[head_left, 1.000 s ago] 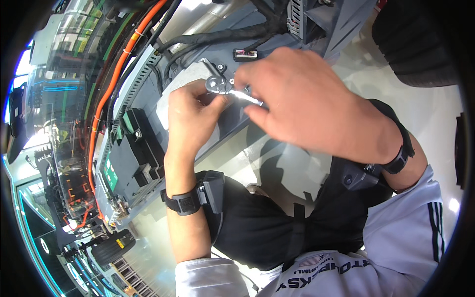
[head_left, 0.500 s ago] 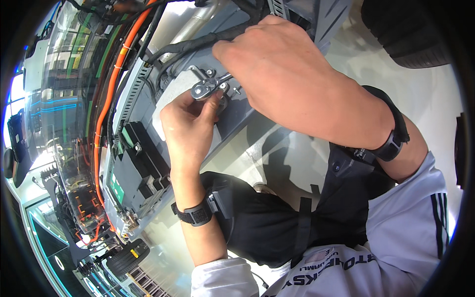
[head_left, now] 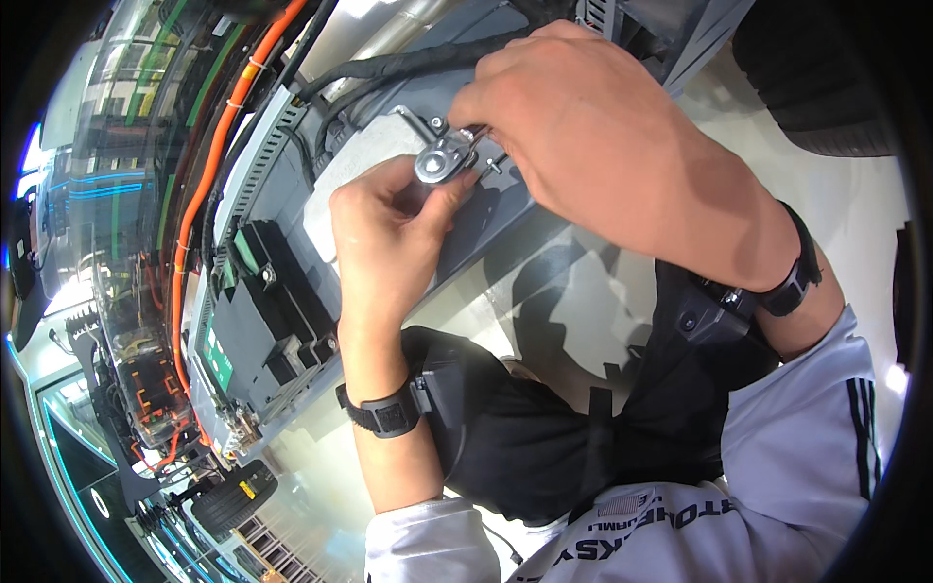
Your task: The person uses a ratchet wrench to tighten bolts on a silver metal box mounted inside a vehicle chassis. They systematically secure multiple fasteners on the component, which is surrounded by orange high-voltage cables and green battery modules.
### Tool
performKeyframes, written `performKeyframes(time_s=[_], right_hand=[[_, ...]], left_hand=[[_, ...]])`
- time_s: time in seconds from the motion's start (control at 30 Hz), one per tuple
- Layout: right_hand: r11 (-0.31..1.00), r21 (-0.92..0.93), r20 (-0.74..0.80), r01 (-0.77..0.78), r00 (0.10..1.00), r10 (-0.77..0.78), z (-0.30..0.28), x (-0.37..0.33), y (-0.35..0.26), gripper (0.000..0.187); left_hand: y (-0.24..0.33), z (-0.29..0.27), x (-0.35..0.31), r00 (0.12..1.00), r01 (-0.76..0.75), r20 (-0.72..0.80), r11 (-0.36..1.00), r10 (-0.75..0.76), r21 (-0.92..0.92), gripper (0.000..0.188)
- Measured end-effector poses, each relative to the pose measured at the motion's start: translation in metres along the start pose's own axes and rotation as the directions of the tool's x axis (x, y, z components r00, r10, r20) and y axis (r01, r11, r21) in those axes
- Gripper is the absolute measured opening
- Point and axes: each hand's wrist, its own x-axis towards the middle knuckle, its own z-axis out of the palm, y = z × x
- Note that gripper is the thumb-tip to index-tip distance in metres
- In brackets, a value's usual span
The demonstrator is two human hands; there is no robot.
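A silver ratchet wrench (head_left: 442, 163) is between my hands, its round head over a pale metal block (head_left: 362, 155) on a grey frame. My left hand (head_left: 389, 233) is closed around the underside of the ratchet head, thumb and fingers pinched there; what else those fingers hold is hidden. Coming in from the right, my right hand (head_left: 593, 146) has its fingers wrapped round the ratchet's handle, most of which it covers. Close by the head, a threaded stud (head_left: 496, 166) sticks out, and a small bolt (head_left: 437, 123) shows on the block's far side.
Black wrapped cables (head_left: 398, 70) run just beyond the block. An orange cable (head_left: 223, 126) curves down the left side beside a slotted metal rail (head_left: 260, 160). Black modules (head_left: 282, 291) sit nearer me on the left. A dark tyre (head_left: 802, 87) stands at far right.
The ratchet head and both hands appear further right in the view, which has itself shifted. The handle has swung, now pointing more away from me. Both hands keep their hold.
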Motion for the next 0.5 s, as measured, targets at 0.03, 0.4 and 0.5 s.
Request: performKeyframes(time_s=[0.03,0.4,0.5], right_hand=[[0.999,0.002,0.049,-0.049,0.998,0.048,-0.006,0.001,-0.005,0.02],[0.993,0.108,-0.054,0.043,0.998,-0.038,0.003,-0.006,-0.002,0.03],[0.999,0.047,0.067,0.015,0.998,-0.018,-0.001,-0.001,0.0,0.029]], left_hand=[[-0.002,0.001,0.001,1.0,0.0,-0.006,1.0,0.0,0.006,0.012],[-0.017,-0.001,0.005,0.993,-0.115,-0.002,0.989,0.116,0.089,0.017],[-0.011,0.003,0.006,0.989,-0.148,-0.003,0.989,0.148,0.019,0.016]])
